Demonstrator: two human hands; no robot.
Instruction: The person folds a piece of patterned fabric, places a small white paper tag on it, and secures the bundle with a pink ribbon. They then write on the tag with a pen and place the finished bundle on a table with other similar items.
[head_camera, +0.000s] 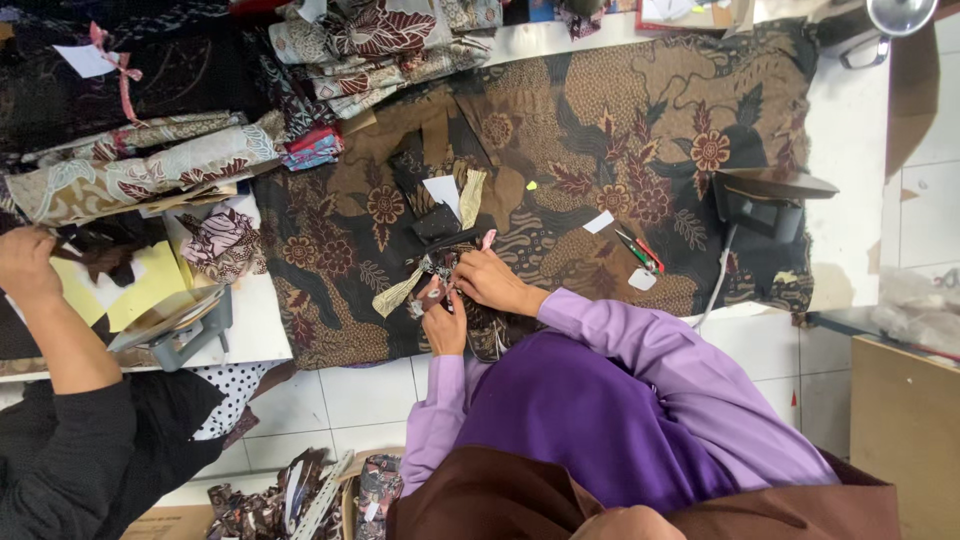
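**Q:** Which containers are present, and what do they hold?

**A:** A grey tray (190, 330) at the table edge holds flat sheets of card. A cardboard box (170, 522) on the tiled floor sits beside loose patterned scraps (262, 505).

**Q:** State of the hands?

**A:** The left hand (445, 328) is closed, fingers pinched on a small fabric piece (433, 291). The right hand (490, 281) lies curled over the same piece. Whether it grips cannot be told. A pink tool (488, 239) lies at its fingertips.

**Q:** Location of the piece?

**A:** Near the front edge of the table, on the brown cloth (600, 100), between the two hands.

**Q:** Materials and shapes?

**A:** The cloth is matte and woven, printed with rust flowers and dark leaves. Folded fabric rolls (140, 175) are stacked at the left, cream and maroon. A dark iron (770, 205), wedge-shaped, stands on the cloth at the right. Two pens (640, 250), red and green, lie near a white slip (598, 222).

**Q:** Other persons?

**A:** A co-worker's hand (25, 262), black-sleeved, rests on dark fabric at far left.
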